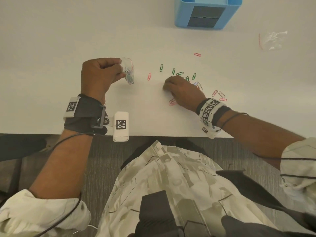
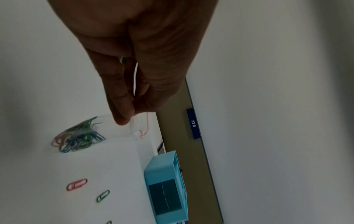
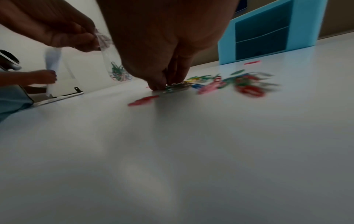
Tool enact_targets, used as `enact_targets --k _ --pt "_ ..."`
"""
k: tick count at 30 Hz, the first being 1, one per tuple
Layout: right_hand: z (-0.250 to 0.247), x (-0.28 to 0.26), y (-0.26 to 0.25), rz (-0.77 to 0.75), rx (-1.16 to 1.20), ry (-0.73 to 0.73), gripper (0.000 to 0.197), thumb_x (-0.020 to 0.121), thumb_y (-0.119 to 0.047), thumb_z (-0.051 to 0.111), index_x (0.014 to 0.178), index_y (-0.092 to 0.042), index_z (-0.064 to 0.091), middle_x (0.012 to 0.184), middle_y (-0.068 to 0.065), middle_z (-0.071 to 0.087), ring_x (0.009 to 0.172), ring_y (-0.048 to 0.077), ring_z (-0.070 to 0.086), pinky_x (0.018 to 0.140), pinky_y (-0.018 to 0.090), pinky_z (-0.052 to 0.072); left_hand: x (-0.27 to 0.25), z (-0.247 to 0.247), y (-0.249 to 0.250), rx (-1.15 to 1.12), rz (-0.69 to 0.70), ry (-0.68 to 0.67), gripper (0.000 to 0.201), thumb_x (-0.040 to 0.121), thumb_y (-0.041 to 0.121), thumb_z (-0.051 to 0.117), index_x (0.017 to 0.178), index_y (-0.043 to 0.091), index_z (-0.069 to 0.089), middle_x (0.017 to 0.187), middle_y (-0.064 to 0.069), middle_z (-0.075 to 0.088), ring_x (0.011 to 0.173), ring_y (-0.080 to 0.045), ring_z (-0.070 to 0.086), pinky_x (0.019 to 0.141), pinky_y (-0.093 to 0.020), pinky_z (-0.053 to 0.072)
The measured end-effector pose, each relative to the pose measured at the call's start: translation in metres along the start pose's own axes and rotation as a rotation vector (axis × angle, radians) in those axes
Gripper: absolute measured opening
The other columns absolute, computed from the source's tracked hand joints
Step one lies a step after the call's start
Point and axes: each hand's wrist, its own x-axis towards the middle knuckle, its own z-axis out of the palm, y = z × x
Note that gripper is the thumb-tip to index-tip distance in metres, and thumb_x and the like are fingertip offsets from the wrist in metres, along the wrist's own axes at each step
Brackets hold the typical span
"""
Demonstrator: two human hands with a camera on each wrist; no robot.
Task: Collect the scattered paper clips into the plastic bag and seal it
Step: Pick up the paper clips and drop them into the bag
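My left hand (image 1: pixel 100 76) holds a small clear plastic bag (image 1: pixel 128 72) above the white table (image 1: pixel 68 48), pinching its rim between thumb and fingers (image 2: pixel 122 115). Several coloured paper clips (image 2: pixel 76 139) sit bunched in the bag's bottom. My right hand (image 1: pixel 179 88) is down on the table at the pile of loose paper clips (image 1: pixel 188 77). Its fingertips (image 3: pixel 159 86) are bunched together on a few clips (image 3: pixel 176 87). More clips lie scattered: a red one (image 1: pixel 149 76), a green one (image 1: pixel 161 67), a red one (image 1: pixel 197 54) farther back, and some by my right wrist (image 1: pixel 219 95).
A light blue desk organiser (image 1: pixel 207 12) stands at the back of the table. A second clear bag (image 1: pixel 273 40) with a red seal line lies at the far right. The table's front edge runs just below my wrists.
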Motion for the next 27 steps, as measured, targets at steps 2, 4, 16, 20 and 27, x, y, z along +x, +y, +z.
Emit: enact_targets --k 2,4,16,20,27 --pt "-0.007 -0.012 0.01 0.039 -0.022 0.032 0.028 0.093 0.004 0.053 0.116 -0.006 0.065 0.123 0.01 0.062 0.115 0.032 0.057 0.082 0.046 0.058 -0.002 0.004 -0.001 0.006 0.006 -0.014 0.02 0.088 -0.002 0.074 0.106 0.004 0.08 0.096 -0.008 0.079 0.082 -0.021 0.079 0.078 -0.02 0.063" --pt "-0.014 -0.023 0.021 0.063 -0.039 0.082 0.02 0.096 -0.003 0.054 0.112 -0.007 0.066 0.124 0.011 0.063 0.116 0.033 0.057 0.08 0.047 0.059 -0.003 0.01 -0.001 0.008 0.009 -0.026 0.021 0.087 -0.002 0.074 0.107 0.003 0.08 0.098 -0.01 0.079 0.082 -0.022 0.079 0.078 -0.02 0.063" --pt "-0.019 -0.07 0.043 0.115 -0.035 0.05 0.031 0.104 -0.019 0.047 0.133 -0.017 0.059 0.137 0.011 0.057 0.119 0.035 0.054 0.089 0.05 0.056 -0.015 0.041 0.004 0.063 0.02 -0.119 0.021 0.088 -0.002 0.074 0.107 0.006 0.08 0.099 -0.014 0.079 0.08 -0.02 0.08 0.078 -0.02 0.063" --pt "-0.024 -0.068 0.039 0.176 0.028 0.121 0.018 0.1 -0.009 0.056 0.112 -0.01 0.068 0.121 0.011 0.065 0.1 0.034 0.062 0.084 0.043 0.055 -0.018 0.057 0.007 0.094 0.036 -0.16 0.02 0.088 -0.001 0.073 0.106 0.007 0.081 0.099 -0.015 0.08 0.082 -0.023 0.08 0.08 -0.023 0.064" --pt "-0.042 -0.049 0.032 0.591 0.421 0.239 0.022 0.083 0.006 0.068 0.098 -0.01 0.071 0.108 0.008 0.066 0.087 0.023 0.07 0.079 0.033 0.058 -0.021 0.086 0.013 0.139 0.051 -0.225 0.021 0.086 0.0 0.073 0.104 0.006 0.082 0.09 -0.012 0.081 0.077 -0.022 0.081 0.083 -0.028 0.066"
